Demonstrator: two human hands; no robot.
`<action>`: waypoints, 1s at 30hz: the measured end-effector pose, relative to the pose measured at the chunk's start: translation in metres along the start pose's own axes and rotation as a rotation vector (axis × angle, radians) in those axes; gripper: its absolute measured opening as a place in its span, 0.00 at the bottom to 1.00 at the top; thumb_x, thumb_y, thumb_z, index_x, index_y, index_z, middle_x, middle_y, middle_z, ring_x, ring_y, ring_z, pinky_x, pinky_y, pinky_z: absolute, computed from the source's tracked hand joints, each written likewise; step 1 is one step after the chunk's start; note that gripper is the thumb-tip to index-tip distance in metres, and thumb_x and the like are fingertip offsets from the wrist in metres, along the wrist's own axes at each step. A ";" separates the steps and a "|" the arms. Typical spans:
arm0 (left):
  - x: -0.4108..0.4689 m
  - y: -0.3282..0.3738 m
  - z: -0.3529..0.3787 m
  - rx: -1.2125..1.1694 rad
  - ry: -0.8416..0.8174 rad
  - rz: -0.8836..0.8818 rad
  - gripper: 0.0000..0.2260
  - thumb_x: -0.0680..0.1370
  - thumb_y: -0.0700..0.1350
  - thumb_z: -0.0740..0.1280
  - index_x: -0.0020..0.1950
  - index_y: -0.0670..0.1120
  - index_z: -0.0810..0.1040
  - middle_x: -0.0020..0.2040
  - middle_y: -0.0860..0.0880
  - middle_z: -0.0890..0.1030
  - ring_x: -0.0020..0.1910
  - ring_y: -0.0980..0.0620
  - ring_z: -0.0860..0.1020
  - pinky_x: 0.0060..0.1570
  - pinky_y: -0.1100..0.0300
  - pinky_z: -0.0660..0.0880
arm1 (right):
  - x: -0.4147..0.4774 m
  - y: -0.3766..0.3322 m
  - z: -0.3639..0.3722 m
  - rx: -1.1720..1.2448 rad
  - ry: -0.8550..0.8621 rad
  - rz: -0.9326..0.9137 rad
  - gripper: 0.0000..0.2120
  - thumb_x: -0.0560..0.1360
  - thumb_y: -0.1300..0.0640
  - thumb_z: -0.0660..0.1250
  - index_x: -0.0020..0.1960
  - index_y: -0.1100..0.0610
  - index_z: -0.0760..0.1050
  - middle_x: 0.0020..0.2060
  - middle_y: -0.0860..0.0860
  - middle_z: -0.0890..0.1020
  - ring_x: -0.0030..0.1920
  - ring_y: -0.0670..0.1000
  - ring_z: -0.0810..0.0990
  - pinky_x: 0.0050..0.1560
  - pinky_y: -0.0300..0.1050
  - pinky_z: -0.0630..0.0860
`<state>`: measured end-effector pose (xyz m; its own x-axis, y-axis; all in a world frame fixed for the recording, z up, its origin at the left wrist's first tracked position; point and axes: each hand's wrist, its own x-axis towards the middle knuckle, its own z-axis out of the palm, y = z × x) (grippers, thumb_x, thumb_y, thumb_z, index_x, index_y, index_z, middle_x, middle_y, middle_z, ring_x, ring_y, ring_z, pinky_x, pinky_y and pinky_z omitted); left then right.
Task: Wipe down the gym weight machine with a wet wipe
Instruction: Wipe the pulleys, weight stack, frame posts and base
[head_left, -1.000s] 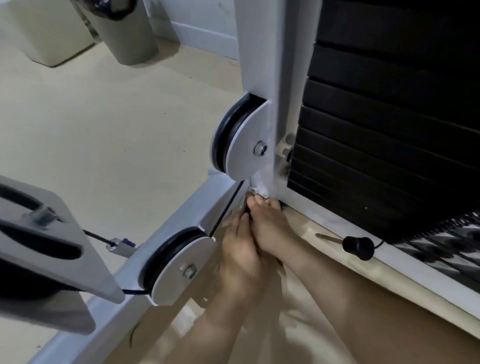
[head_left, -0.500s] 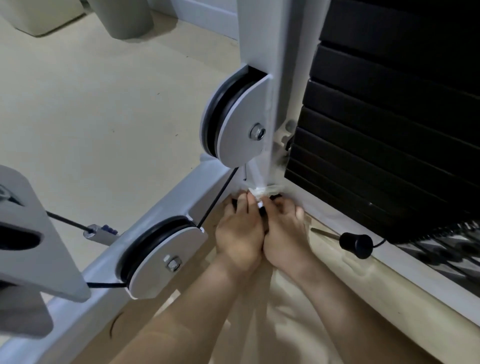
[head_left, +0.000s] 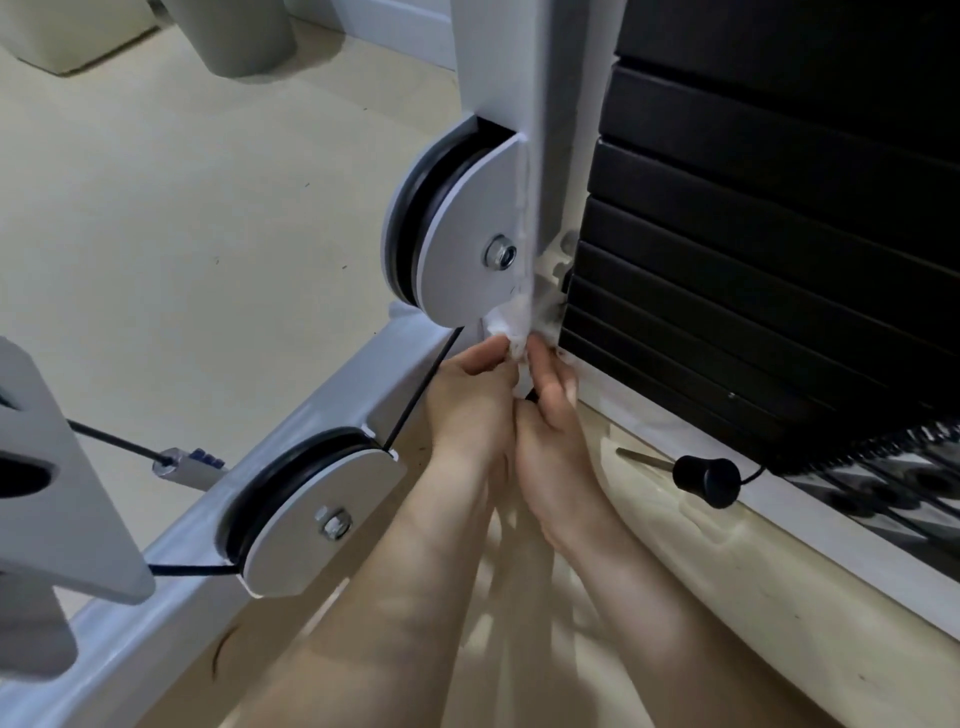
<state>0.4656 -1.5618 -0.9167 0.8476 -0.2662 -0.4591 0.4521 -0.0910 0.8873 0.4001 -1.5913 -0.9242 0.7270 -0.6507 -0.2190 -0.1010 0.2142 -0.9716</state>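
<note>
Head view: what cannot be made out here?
- wet wipe: head view, mostly covered by the left hand and right hand, and blurred.
- weight stack: head view, top cut off by the frame edge.
- grey bin: head view, only the base shows.

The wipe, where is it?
Head view, middle: the wipe is pinched between the left hand and right hand at the foot of the white post, just below the upper pulley.
</note>
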 end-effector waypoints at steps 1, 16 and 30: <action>-0.006 0.001 0.001 -0.103 -0.010 -0.002 0.09 0.76 0.36 0.70 0.48 0.50 0.81 0.51 0.46 0.85 0.52 0.50 0.84 0.61 0.53 0.77 | -0.001 0.000 -0.001 -0.032 -0.013 -0.051 0.28 0.80 0.66 0.53 0.78 0.50 0.58 0.65 0.33 0.63 0.62 0.28 0.67 0.63 0.25 0.65; -0.002 -0.017 0.000 0.103 -0.116 0.141 0.12 0.76 0.33 0.67 0.49 0.48 0.83 0.48 0.47 0.86 0.50 0.54 0.83 0.55 0.58 0.77 | 0.004 0.020 -0.015 -0.334 -0.010 -0.092 0.32 0.76 0.67 0.58 0.78 0.50 0.60 0.74 0.46 0.63 0.74 0.43 0.63 0.74 0.39 0.60; -0.005 0.019 0.003 1.032 -0.338 0.499 0.22 0.72 0.41 0.61 0.65 0.57 0.69 0.52 0.51 0.65 0.59 0.46 0.67 0.53 0.52 0.73 | -0.012 0.007 -0.006 0.084 0.006 -0.026 0.23 0.79 0.61 0.61 0.73 0.48 0.68 0.64 0.48 0.79 0.65 0.47 0.77 0.69 0.55 0.71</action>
<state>0.4694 -1.5650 -0.8977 0.6799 -0.7164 -0.1565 -0.4743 -0.5923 0.6513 0.3871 -1.5862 -0.9287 0.7243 -0.6615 -0.1945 -0.0248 0.2569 -0.9661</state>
